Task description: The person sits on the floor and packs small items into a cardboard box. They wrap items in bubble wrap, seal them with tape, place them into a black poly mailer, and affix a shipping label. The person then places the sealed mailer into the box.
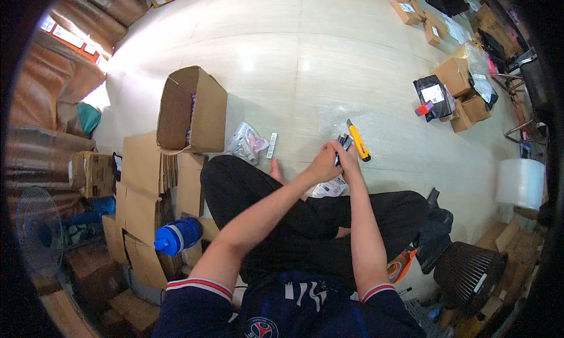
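My left hand (325, 164) and my right hand (349, 160) meet above the floor in front of my crossed legs. Between them they grip a small bundle of dark, slim items (343, 145), partly covered by the fingers, so their kind is unclear. Just right of my hands, a yellow utility knife (359, 142) lies on clear bubble wrap (387, 139). Below the hands is a white printed packet (329, 187), partly hidden by them. Left of my hands are a small white labelled box (272, 145) and a clear plastic bag (246, 142) with things inside.
An open cardboard box (211, 113) stands front left. Flattened cardboard (141, 166) and a blue jug (178, 235) are at my left. To the right are parcels (454, 75), a bubble wrap roll (521, 183) and a dark slatted basket (469, 269). A fan (39, 232) stands far left.
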`<action>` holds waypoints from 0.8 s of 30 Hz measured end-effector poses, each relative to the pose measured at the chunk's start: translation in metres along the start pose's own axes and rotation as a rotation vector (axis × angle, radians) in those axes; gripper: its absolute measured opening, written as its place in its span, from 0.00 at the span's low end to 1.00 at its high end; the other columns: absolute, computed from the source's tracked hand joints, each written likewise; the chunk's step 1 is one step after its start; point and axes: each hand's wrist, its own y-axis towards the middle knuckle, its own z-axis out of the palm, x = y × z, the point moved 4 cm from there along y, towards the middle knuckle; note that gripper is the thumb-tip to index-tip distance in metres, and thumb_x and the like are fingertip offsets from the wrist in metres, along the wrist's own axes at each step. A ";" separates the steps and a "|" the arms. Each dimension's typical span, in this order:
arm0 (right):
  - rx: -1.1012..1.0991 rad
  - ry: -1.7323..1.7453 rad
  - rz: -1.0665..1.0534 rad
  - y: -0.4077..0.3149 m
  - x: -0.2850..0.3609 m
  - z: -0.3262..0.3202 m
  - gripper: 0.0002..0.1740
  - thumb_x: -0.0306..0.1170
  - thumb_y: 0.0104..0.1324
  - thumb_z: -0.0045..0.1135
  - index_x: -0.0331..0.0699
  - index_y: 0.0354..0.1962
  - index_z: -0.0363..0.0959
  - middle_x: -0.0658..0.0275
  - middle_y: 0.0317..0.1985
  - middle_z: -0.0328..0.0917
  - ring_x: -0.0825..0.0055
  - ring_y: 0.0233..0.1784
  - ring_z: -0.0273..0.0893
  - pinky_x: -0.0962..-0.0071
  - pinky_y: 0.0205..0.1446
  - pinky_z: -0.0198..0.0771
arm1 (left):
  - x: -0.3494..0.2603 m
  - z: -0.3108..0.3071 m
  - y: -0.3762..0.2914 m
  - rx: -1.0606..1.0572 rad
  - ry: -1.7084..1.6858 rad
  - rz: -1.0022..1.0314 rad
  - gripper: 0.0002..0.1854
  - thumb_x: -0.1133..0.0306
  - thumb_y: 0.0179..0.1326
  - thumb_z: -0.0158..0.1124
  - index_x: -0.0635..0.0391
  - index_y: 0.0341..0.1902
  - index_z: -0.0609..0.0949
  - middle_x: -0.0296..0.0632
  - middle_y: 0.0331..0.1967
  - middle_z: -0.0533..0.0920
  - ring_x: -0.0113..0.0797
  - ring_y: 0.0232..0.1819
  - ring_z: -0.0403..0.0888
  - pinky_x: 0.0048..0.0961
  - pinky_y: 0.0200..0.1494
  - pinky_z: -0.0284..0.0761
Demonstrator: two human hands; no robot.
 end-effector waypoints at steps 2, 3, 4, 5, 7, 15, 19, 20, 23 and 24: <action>-0.059 0.154 0.042 0.006 -0.003 0.000 0.18 0.41 0.78 0.62 0.31 0.47 0.73 0.56 0.39 0.88 0.69 0.35 0.87 0.67 0.40 0.84 | -0.001 -0.033 -0.003 0.178 0.067 0.253 0.34 0.56 0.63 0.75 0.65 0.67 0.78 0.61 0.56 0.87 0.57 0.56 0.88 0.45 0.58 0.83; -0.067 0.248 0.062 0.010 -0.007 0.001 0.19 0.40 0.78 0.62 0.31 0.48 0.72 0.56 0.38 0.88 0.67 0.32 0.88 0.66 0.38 0.85 | 0.012 -0.061 0.005 0.240 0.151 0.172 0.32 0.57 0.62 0.75 0.63 0.66 0.81 0.58 0.55 0.88 0.56 0.54 0.89 0.45 0.57 0.84; -0.109 0.118 0.084 0.014 -0.011 -0.005 0.18 0.38 0.78 0.60 0.30 0.48 0.69 0.54 0.35 0.86 0.65 0.29 0.88 0.65 0.32 0.85 | 0.029 -0.094 0.015 0.301 0.269 0.074 0.30 0.59 0.61 0.75 0.61 0.64 0.84 0.55 0.53 0.89 0.55 0.53 0.90 0.45 0.56 0.85; -0.124 0.034 0.082 0.018 -0.017 -0.008 0.17 0.38 0.79 0.60 0.31 0.48 0.69 0.54 0.34 0.86 0.66 0.29 0.88 0.66 0.31 0.85 | 0.048 -0.136 0.018 0.186 0.290 0.041 0.20 0.61 0.60 0.74 0.59 0.54 0.89 0.50 0.48 0.91 0.53 0.50 0.91 0.45 0.55 0.85; -0.167 -0.133 0.113 0.025 -0.030 -0.016 0.16 0.38 0.79 0.59 0.32 0.49 0.69 0.54 0.33 0.85 0.67 0.28 0.88 0.67 0.30 0.85 | 0.091 -0.215 0.027 0.018 0.657 -0.123 0.14 0.69 0.60 0.68 0.57 0.49 0.90 0.52 0.49 0.91 0.55 0.49 0.91 0.50 0.55 0.86; -0.137 -0.143 0.102 0.025 -0.061 -0.026 0.16 0.38 0.80 0.57 0.32 0.49 0.69 0.59 0.26 0.82 0.69 0.29 0.89 0.69 0.31 0.85 | 0.222 -0.278 -0.037 0.141 0.580 -0.499 0.20 0.66 0.57 0.73 0.61 0.53 0.87 0.59 0.57 0.88 0.60 0.54 0.89 0.50 0.57 0.85; -0.129 -0.169 0.139 0.028 -0.060 -0.030 0.16 0.38 0.80 0.57 0.32 0.51 0.69 0.54 0.33 0.85 0.68 0.32 0.89 0.68 0.32 0.84 | 0.223 -0.279 -0.031 0.162 0.674 -0.455 0.21 0.64 0.61 0.71 0.62 0.56 0.85 0.62 0.53 0.88 0.62 0.54 0.89 0.52 0.58 0.84; -0.113 -0.207 0.158 0.030 -0.060 -0.029 0.19 0.40 0.79 0.59 0.31 0.52 0.69 0.52 0.35 0.86 0.64 0.35 0.90 0.65 0.36 0.85 | 0.215 -0.286 -0.028 0.154 0.763 -0.448 0.22 0.62 0.63 0.70 0.63 0.56 0.84 0.63 0.53 0.88 0.63 0.55 0.88 0.54 0.59 0.83; -0.157 -0.589 0.108 0.030 -0.052 -0.022 0.29 0.46 0.74 0.65 0.30 0.56 0.68 0.45 0.41 0.86 0.51 0.44 0.90 0.54 0.48 0.85 | 0.162 -0.306 -0.033 0.077 0.943 -0.343 0.18 0.65 0.67 0.65 0.63 0.55 0.82 0.64 0.47 0.88 0.66 0.51 0.88 0.55 0.55 0.85; -0.218 -0.771 0.129 0.028 -0.049 -0.019 0.33 0.49 0.71 0.67 0.29 0.58 0.68 0.42 0.43 0.87 0.47 0.48 0.89 0.50 0.53 0.84 | 0.137 -0.312 -0.039 0.048 0.999 -0.308 0.16 0.67 0.68 0.62 0.62 0.54 0.82 0.64 0.44 0.89 0.66 0.49 0.89 0.56 0.53 0.86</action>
